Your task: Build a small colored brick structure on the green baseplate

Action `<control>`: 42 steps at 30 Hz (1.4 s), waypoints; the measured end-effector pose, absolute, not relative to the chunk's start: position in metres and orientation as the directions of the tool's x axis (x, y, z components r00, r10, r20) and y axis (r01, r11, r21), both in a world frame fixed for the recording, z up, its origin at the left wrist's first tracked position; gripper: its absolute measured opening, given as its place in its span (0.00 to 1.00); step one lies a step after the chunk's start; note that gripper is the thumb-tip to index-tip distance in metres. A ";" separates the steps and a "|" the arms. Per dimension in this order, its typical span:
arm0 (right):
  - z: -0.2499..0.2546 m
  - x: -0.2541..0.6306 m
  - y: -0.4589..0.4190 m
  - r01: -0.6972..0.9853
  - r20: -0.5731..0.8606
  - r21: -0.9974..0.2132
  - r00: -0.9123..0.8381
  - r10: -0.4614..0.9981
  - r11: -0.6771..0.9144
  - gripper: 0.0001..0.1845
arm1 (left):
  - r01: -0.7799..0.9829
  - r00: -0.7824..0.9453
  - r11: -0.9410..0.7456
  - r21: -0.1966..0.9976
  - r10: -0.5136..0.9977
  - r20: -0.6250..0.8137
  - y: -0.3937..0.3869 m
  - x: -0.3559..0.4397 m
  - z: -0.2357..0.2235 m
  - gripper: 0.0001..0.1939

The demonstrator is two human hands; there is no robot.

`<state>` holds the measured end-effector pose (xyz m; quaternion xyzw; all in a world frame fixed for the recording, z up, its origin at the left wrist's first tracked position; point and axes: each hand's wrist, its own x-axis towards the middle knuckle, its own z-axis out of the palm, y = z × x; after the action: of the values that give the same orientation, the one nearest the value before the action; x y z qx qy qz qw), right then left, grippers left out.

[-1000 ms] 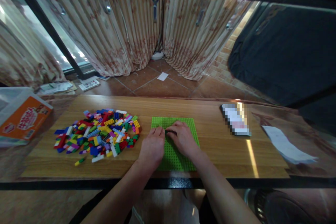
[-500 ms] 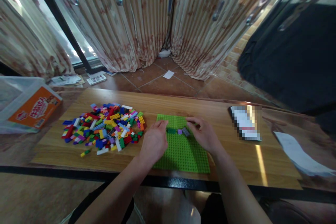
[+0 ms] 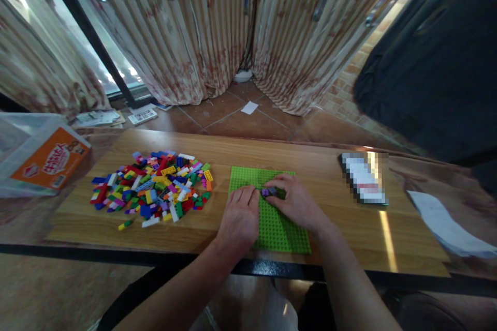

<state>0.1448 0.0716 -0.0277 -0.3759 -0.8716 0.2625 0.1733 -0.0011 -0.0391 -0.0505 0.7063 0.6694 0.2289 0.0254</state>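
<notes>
A green studded baseplate (image 3: 279, 235) lies on the table in front of me. On its upper half, a small purple brick (image 3: 265, 192) sits beside a dark grey brick (image 3: 273, 192). My right hand (image 3: 298, 201) pinches the dark grey brick from the right, thumb on the near side and fingers on the far side. My left hand (image 3: 240, 217) rests over the plate's left part, fingers bent and closed, their tips beside the purple brick. Those fingers cover the dark green brick, which is almost wholly hidden.
Left of the plate spreads a heap of mixed bricks (image 3: 155, 186). Beyond it stands a clear plastic box (image 3: 23, 145) with an orange label. A phone with a blurred screen (image 3: 363, 178) and white paper sheets (image 3: 446, 222) lie to the right on the wooden table (image 3: 334, 248).
My left hand has slid right and toward me, over the dark green brick. My right hand has come in leftward and now grips the dark grey brick, which lies closer to level.
</notes>
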 end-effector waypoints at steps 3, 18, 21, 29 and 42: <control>-0.027 0.141 0.070 0.568 0.097 -0.585 -0.660 0.745 0.579 0.08 | 0.932 -0.015 -0.093 0.351 0.956 0.295 -0.039 -0.003 -0.051 0.17; -0.033 0.130 0.068 0.586 0.100 -0.575 -0.642 0.760 0.571 0.07 | 0.929 0.033 -0.146 0.339 0.948 0.317 -0.036 -0.009 -0.051 0.17; -0.033 0.130 0.069 0.582 0.095 -0.581 -0.646 0.757 0.569 0.07 | 0.922 0.021 -0.139 0.362 0.951 0.310 -0.035 -0.008 -0.052 0.17; -0.031 0.128 0.066 0.606 0.087 -0.551 -0.642 0.762 0.573 0.07 | 0.908 0.006 -0.124 0.401 0.959 0.283 -0.034 -0.006 -0.052 0.17; -0.030 0.126 0.068 0.617 0.056 -0.555 -0.641 0.765 0.558 0.07 | 0.928 0.005 -0.116 0.354 0.954 0.300 -0.032 -0.004 -0.052 0.16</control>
<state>0.1265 0.0684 -0.0301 -0.3972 -0.8702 0.2516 0.1470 -0.0044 -0.0320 -0.0516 0.7085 0.6641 0.2372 0.0274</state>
